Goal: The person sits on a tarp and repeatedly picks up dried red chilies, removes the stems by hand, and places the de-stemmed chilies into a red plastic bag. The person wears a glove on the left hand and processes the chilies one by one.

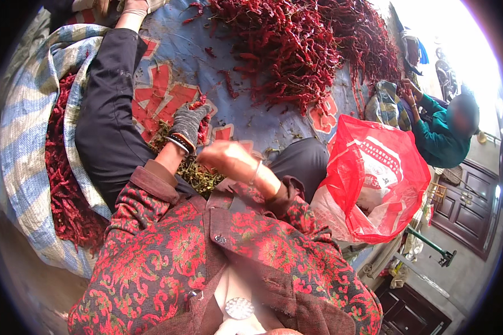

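Observation:
My left hand, in a grey knit glove with bands at the wrist, is closed around a few dried red chili peppers. Some of them stick out past the fingers. Close beside it on the right, my bare right hand is smeared by motion, so its fingers and anything in them cannot be made out. Below both hands, between my legs, lies a heap of greenish-brown stems. A big pile of dried red chilies spreads over the blue tarp farther ahead.
On my left stands a striped woven sack with red chilies inside. A red and white plastic bag gapes at my right knee. Beyond it sits another person in a teal top. A bare forearm shows at the top left.

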`<action>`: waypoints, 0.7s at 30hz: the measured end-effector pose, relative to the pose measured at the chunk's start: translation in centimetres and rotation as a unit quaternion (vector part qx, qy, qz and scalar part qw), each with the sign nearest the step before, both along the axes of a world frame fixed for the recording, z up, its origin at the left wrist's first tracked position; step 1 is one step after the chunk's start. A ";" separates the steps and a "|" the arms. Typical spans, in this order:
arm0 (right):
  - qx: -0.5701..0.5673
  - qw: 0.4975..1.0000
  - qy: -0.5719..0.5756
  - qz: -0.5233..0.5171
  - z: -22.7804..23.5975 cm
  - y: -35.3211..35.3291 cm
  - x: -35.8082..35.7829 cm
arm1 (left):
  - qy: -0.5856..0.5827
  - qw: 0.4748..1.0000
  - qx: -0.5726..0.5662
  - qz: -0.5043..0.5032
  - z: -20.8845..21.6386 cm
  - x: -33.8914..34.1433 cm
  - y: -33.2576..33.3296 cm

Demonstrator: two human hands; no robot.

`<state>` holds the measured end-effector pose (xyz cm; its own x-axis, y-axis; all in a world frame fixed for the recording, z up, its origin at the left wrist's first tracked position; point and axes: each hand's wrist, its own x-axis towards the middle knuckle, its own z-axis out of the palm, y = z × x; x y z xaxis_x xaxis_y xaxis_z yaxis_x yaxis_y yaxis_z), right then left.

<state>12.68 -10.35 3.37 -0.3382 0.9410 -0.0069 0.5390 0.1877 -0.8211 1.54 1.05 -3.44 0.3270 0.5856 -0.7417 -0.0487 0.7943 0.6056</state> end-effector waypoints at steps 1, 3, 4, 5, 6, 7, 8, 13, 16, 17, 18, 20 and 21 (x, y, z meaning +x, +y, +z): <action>-0.059 0.996 0.027 0.054 0.1 -0.4 -0.2 | -0.008 1.000 0.019 -0.005 -0.4 0.2 -0.1; -0.075 0.989 -0.125 -0.030 -0.9 -1.2 2.0 | -0.017 0.999 0.047 -0.010 0.6 0.5 -0.3; -0.029 0.964 -0.258 -0.062 -2.1 -0.9 4.5 | -0.029 0.998 0.050 -0.021 0.6 0.4 -0.3; 0.035 0.926 -0.345 -0.147 -1.6 0.2 7.0 | -0.030 0.998 0.055 -0.027 0.2 0.2 -0.4; 0.044 0.906 -0.355 -0.227 -2.6 1.1 10.2 | -0.032 0.997 0.061 -0.037 -0.2 0.3 -0.5; 0.133 0.866 -0.368 -0.312 -2.6 1.9 13.4 | -0.036 0.996 0.066 -0.048 -0.5 0.5 -0.6; 0.119 0.833 -0.429 -0.329 -2.5 2.4 15.7 | -0.053 0.995 0.054 -0.059 1.0 0.8 -0.5; 0.042 0.782 -0.551 -0.290 -4.8 4.0 22.4 | -0.040 0.994 0.067 -0.074 0.7 0.9 -0.4; 0.061 0.792 -0.544 -0.271 -4.9 3.9 22.3 | -0.026 0.996 0.067 -0.053 -0.4 0.8 -0.4; 0.114 0.787 -0.534 -0.287 -3.6 4.1 21.6 | -0.017 0.996 0.071 -0.059 -0.3 0.7 -0.4; 0.163 0.787 -0.504 -0.317 -1.9 4.5 21.0 | -0.007 0.995 0.076 -0.064 0.0 0.7 -0.4; 0.255 0.777 -0.424 -0.391 1.9 5.5 19.2 | 0.004 0.994 0.083 -0.073 0.3 0.6 -0.4; 0.265 0.790 -0.352 -0.426 2.7 5.7 19.3 | 0.003 0.994 0.084 -0.077 0.4 0.7 -0.4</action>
